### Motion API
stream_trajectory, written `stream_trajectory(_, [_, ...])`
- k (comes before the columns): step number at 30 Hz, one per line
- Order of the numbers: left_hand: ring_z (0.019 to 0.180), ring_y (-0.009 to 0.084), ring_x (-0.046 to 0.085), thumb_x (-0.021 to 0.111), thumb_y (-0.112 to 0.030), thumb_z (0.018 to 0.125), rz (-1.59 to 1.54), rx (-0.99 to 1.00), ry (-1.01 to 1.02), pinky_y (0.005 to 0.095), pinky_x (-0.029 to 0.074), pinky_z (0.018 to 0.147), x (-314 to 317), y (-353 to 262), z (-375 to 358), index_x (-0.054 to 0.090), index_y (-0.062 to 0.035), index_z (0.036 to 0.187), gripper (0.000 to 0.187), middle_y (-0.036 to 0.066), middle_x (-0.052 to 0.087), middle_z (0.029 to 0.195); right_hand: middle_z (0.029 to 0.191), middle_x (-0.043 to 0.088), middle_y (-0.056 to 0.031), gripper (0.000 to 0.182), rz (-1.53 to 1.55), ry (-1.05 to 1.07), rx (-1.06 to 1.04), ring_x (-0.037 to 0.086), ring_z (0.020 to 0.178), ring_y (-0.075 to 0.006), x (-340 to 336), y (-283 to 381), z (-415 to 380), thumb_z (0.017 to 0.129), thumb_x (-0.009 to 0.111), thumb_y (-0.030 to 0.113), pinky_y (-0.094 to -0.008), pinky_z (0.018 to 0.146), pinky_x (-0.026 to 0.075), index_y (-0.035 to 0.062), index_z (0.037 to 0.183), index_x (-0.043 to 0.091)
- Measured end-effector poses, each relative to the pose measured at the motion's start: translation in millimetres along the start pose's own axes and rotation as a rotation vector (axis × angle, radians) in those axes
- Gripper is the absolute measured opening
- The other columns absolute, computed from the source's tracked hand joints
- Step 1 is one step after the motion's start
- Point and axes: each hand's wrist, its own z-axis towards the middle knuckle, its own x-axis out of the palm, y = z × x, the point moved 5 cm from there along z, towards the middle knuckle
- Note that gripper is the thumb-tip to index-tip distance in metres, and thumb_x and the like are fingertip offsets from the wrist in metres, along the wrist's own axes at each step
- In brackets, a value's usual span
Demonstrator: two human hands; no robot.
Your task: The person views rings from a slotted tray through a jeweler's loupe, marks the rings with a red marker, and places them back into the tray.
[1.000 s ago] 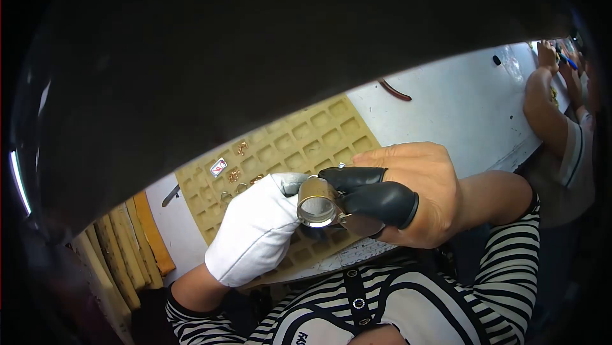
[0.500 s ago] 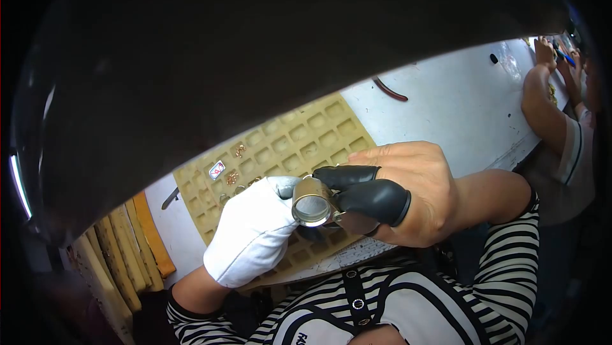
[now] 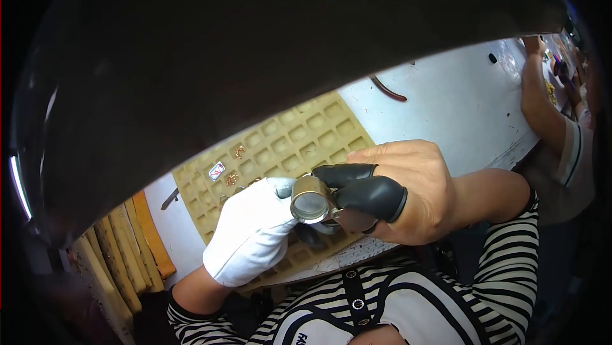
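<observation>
A brass-coloured jeweller's loupe (image 3: 310, 200) with a round glass lens is held up above the tray, lens side toward me. My right hand (image 3: 411, 192) grips it from the right, with black rubber cots over the thumb and a finger. My left hand (image 3: 252, 233), in a white glove with grey fingertips, is closed against the loupe's left side. Whatever its fingers pinch is hidden behind the loupe. Below both hands lies a tan compartment tray (image 3: 331, 119), with small copper-coloured pieces (image 3: 232, 179) and a marked white tag (image 3: 217, 171) in its pockets.
Red-handled pliers (image 3: 389, 89) lie on the white table (image 3: 446, 103) beyond the tray. A grey metal tool (image 3: 169, 199) rests left of it. Several tan trays (image 3: 115, 249) stand stacked at lower left. Another person's arm (image 3: 539, 90) is at far right. A dark shape covers the top.
The loupe and my right hand have shifted very slightly up and left. My left hand stays at the loupe. At far right, the other person's hands have moved.
</observation>
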Motion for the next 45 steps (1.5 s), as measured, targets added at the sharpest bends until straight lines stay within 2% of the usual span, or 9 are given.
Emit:
stream_trajectory(15, [0.065,0.0119,0.062,0.051,-0.041,0.092,0.249,0.057,-0.024,0.025,0.048,0.061,0,-20,-2,0.066,-0.0034,0.097,0.041,0.006,0.066,0.078,0.057,0.048,-0.0056,0.023,-0.022,-0.056,-0.018,0.054,0.048,-0.021,1,1,-2,0.057,0.062,0.006,-0.0326,0.042,0.048,0.0064,0.06,0.039])
stream_trajectory(20, [0.074,0.0102,0.063,0.052,-0.037,0.093,0.043,-0.061,-0.067,0.0236,0.049,0.064,-1,-3,4,0.066,-0.0017,0.096,0.038,0.007,0.067,0.082,0.059,0.052,-0.0066,0.018,0.093,-0.001,0.036,0.054,0.047,-0.0228,-13,-4,4,0.059,0.064,0.004,-0.0317,0.042,0.046,0.0052,0.066,0.048])
stream_trajectory(22, [0.085,0.0106,0.064,0.053,-0.028,0.094,-0.267,-0.102,-0.03,0.0243,0.051,0.071,3,2,6,0.062,0.0021,0.1,0.032,0.008,0.067,0.092,0.085,0.066,-0.0115,0.029,-0.032,0.201,0.25,0.067,0.073,-0.0253,-15,-18,4,0.07,0.074,0.009,-0.0324,0.063,0.054,0.0005,0.093,0.06])
stream_trajectory(24, [0.086,0.0128,0.064,0.054,-0.022,0.094,-0.411,-0.058,-0.088,0.0259,0.052,0.076,0,5,3,0.057,0.004,0.107,0.03,0.01,0.065,0.099,0.083,0.065,-0.0116,0.029,0.04,0.183,0.394,0.062,0.065,-0.0205,-11,-43,5,0.075,0.064,0.001,-0.0276,0.058,0.047,-0.0017,0.103,0.056])
stream_trajectory(25, [0.099,0.0226,0.062,0.057,-0.023,0.092,-0.441,-0.082,-0.061,0.0325,0.053,0.077,-1,3,3,0.052,0.0032,0.111,0.032,0.014,0.062,0.109,0.077,0.063,-0.0126,0.024,0.066,0.154,0.425,0.06,0.06,-0.0206,-11,-50,10,0.076,0.059,-0.002,-0.0285,0.057,0.046,-0.0027,0.1,0.058])
stream_trajectory(29, [0.098,0.0217,0.062,0.055,-0.021,0.092,-0.613,-0.036,0.006,0.0321,0.051,0.081,0,8,8,0.053,0.0028,0.111,0.031,0.013,0.061,0.111,0.072,0.061,-0.0101,0.02,-0.195,0.32,0.393,0.06,0.06,-0.0252,-8,-70,30,0.07,0.059,0.0,-0.0369,0.053,0.047,0.0055,0.088,0.064])
stream_trajectory(31, [0.097,0.0217,0.062,0.055,-0.021,0.092,-0.616,-0.021,0.044,0.0321,0.051,0.081,-5,14,8,0.053,0.0031,0.111,0.03,0.014,0.061,0.11,0.072,0.063,-0.0108,0.01,-0.52,0.338,0.216,0.062,0.065,-0.0264,3,-75,37,0.07,0.058,0.002,-0.0393,0.056,0.047,0.0046,0.077,0.064])
stream_trajectory(41, [0.089,0.0204,0.059,0.055,-0.012,0.091,-0.975,-0.024,0.113,0.0288,0.047,0.071,-3,21,13,0.044,0.0012,0.119,0.033,0.012,0.059,0.099,0.071,0.062,-0.0135,0.006,-0.561,0.517,0.348,0.061,0.072,-0.0314,36,-104,32,0.067,0.06,0.004,-0.0425,0.063,0.048,0.0032,0.072,0.061])
stream_trajectory(45, [0.09,0.0198,0.058,0.054,-0.009,0.092,-1.04,-0.019,0.137,0.0284,0.046,0.073,-3,25,18,0.044,0.001,0.119,0.03,0.011,0.059,0.098,0.074,0.062,-0.0154,0.007,-0.522,0.43,0.389,0.06,0.074,-0.0329,32,-93,32,0.068,0.06,0.003,-0.0437,0.068,0.047,0.0025,0.074,0.063])
